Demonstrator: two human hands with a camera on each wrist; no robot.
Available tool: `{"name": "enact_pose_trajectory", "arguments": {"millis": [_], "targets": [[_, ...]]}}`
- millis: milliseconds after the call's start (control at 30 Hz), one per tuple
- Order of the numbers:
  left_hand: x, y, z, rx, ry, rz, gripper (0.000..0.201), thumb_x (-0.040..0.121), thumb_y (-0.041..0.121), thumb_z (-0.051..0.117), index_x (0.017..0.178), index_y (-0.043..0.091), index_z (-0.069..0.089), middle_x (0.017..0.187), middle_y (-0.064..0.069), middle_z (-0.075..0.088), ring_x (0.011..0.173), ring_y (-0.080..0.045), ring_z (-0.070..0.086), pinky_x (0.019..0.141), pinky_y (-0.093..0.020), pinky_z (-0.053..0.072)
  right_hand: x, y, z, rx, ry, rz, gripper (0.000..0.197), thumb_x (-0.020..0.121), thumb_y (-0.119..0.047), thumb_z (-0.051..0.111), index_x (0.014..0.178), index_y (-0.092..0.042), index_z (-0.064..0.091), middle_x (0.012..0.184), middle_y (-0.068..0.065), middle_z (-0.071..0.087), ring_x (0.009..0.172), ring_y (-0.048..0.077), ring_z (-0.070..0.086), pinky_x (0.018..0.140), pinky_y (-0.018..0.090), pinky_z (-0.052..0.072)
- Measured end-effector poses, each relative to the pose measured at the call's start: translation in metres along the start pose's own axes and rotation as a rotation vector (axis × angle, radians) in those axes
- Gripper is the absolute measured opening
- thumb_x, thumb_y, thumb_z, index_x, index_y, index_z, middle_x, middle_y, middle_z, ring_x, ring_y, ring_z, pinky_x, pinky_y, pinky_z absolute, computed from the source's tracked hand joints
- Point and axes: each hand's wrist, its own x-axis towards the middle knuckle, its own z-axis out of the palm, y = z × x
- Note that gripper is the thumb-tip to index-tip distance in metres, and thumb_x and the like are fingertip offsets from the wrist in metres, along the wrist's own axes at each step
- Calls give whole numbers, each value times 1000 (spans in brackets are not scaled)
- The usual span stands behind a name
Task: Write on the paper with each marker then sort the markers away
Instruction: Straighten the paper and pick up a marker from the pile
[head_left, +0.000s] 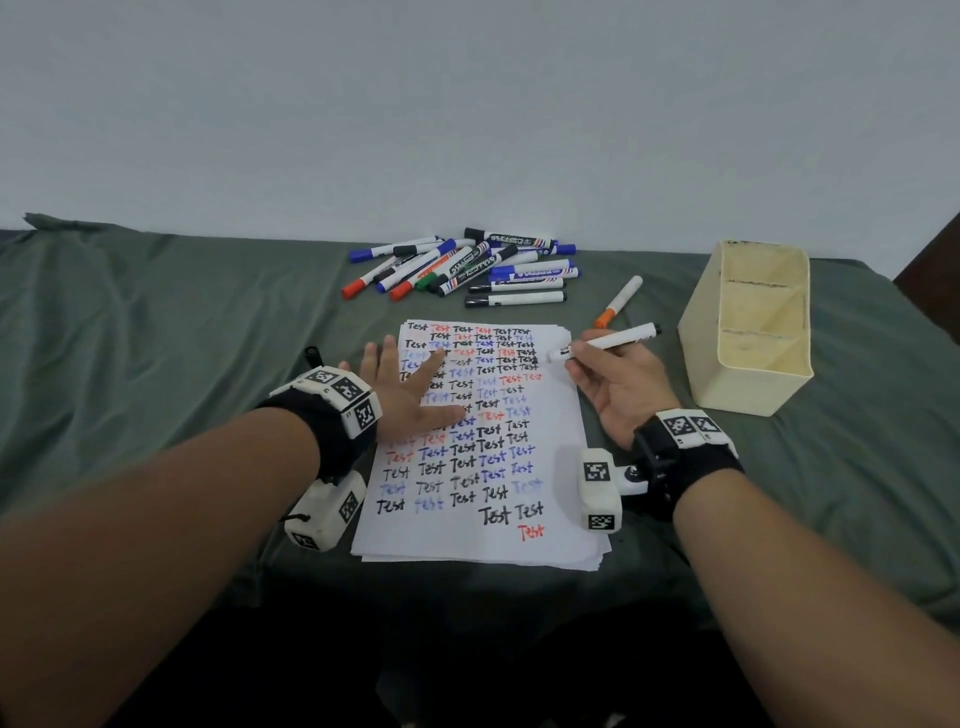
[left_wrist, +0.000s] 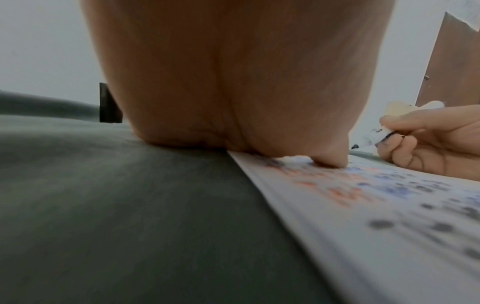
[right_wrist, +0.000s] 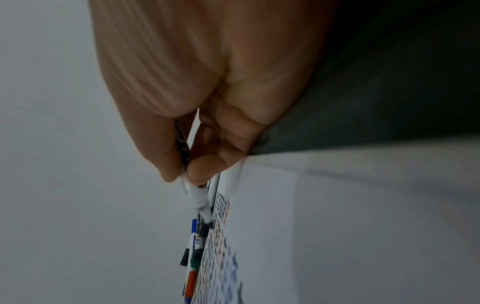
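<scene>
White paper lies on the green-clothed bench, pinned by the flat, spread left hand so it cannot slide while the right hand pinches an uncapped marker, tip over its far right edge.

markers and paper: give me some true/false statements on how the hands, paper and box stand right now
1. The left hand lies flat on the paper. True.
2. The right hand holds a green marker. False: its marker is white-bodied with a black tip.
3. The cream box is full of markers. False: no markers show in its compartments.
4. An orange-capped marker lies apart from the marker pile. True.
</scene>
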Motion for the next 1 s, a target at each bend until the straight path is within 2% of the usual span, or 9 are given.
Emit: {"name": "enact_pose_trajectory", "arguments": {"millis": [133, 300, 400, 600, 767, 900, 1000], "targets": [[-3, -1, -1, -22, -23, 5, 110, 53, 103, 15, 148, 56, -17, 163, -11, -27, 150, -36, -22, 117, -66, -5, -3, 6, 5, -269, -79, -58, 23, 86, 13, 69, 76, -6, 60, 64, 10, 64, 54, 19, 59, 53, 24, 52], [-5, 1, -4, -7, -33, 7, 116, 50, 105, 18, 148, 55, -20, 163, -11, -28, 150, -36, -22, 117, -67, -4, -4, 4, 6, -354, -67, -95, 26, 88, 10, 68, 73, -9, 58, 63, 11, 61, 52, 18, 56, 49, 23, 47], [-4, 1, -5, -7, -45, 4, 118, 47, 106, 18, 147, 56, -22, 162, -10, -29, 150, -35, -23, 117, -67, -4, -5, 4, 7, -348, -53, -96, 25, 89, 8, 68, 74, -9, 59, 62, 8, 63, 54, 17, 57, 49, 23, 47], [-1, 0, -5, -17, -61, 3, 131, 28, 112, 10, 143, 59, -24, 162, -8, -31, 150, -34, -24, 117, -66, -6, -6, 3, 6, -395, -54, -97, 26, 88, 9, 67, 74, -9, 57, 60, 8, 61, 51, 17, 56, 48, 22, 46], [3, -1, -4, -20, -71, -2, 131, 27, 113, 12, 141, 61, -25, 161, -7, -32, 150, -34, -25, 116, -66, -6, -7, 2, 7, -396, -46, -97, 24, 89, 8, 66, 75, -8, 57, 58, 6, 62, 51, 16, 57, 51, 24, 46], [3, -1, -6, -17, -82, -5, 133, 25, 113, 12, 141, 60, -25, 161, -7, -33, 149, -35, -26, 115, -67, -6, -8, 3, 7, -382, -45, -103, 19, 88, 6, 70, 77, -6, 61, 66, 13, 63, 55, 17, 60, 57, 26, 52], [1, 1, -8, -18, -97, -3, 138, 22, 113, 11, 143, 58, -25, 161, -8, -34, 148, -37, -27, 115, -66, -5, -7, 4, 6, -392, -52, -109, 19, 88, 7, 70, 78, -7, 60, 67, 13, 63, 55, 17, 60, 56, 26, 51]]}}
